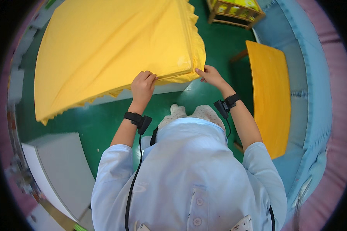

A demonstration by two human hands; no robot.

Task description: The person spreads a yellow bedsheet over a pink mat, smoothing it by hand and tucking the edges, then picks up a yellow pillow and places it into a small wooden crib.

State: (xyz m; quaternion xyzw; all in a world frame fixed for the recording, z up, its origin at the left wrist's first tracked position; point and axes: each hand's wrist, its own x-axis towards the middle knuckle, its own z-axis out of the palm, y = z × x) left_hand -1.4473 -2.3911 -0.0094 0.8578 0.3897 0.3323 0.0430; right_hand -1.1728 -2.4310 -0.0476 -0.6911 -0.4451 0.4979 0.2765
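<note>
A yellow bed sheet (115,42) with a ruffled edge lies over a large flat bed, with diagonal creases running across its top. My left hand (143,85) is closed on the sheet's near edge, fingers pinching the cloth. To its right, my right hand (212,75) is at the near right corner, thumb and fingers pinching the ruffled hem. Between the two hands the edge runs fairly straight, and a strip of the white bed side shows below it. Each wrist carries a black strapped device with a cable.
A yellow wooden table (270,100) stands to my right, beside a blue padded sofa (316,77). Far right is a small wooden crib (235,13) with yellow-green cloth. A white cabinet (63,169) stands at the lower left. The floor (92,127) is green and shiny.
</note>
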